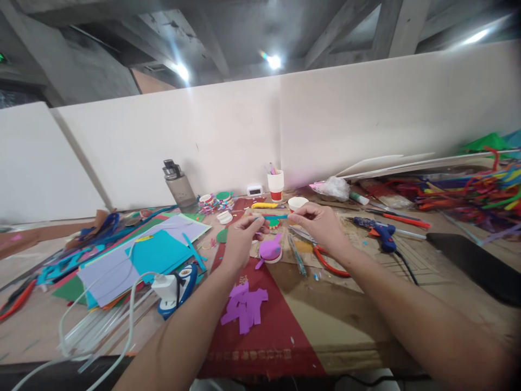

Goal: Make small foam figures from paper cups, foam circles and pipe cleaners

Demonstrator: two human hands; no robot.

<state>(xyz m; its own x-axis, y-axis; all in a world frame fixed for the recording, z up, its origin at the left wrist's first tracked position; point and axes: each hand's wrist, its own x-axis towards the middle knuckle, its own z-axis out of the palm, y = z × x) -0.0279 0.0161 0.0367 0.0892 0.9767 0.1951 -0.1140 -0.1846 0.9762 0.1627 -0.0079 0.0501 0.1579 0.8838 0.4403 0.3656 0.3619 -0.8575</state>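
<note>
Hands meet above the desk (366,320): left hand (240,239) and right hand (321,222) each pinch one end of a thin teal paper strip (273,216), held over a purple-topped paper cup (270,251). Light and floppy, it looks easily creased; the ends seem the best grip.

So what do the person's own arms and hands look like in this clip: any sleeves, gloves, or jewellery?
Both forearms are bare up to the frame edge, with no sleeves in view. The left hand and right hand wear no gloves. No watch, bracelet or ring can be made out, though the fingers are blurred. No cables or markings on either arm.
</note>
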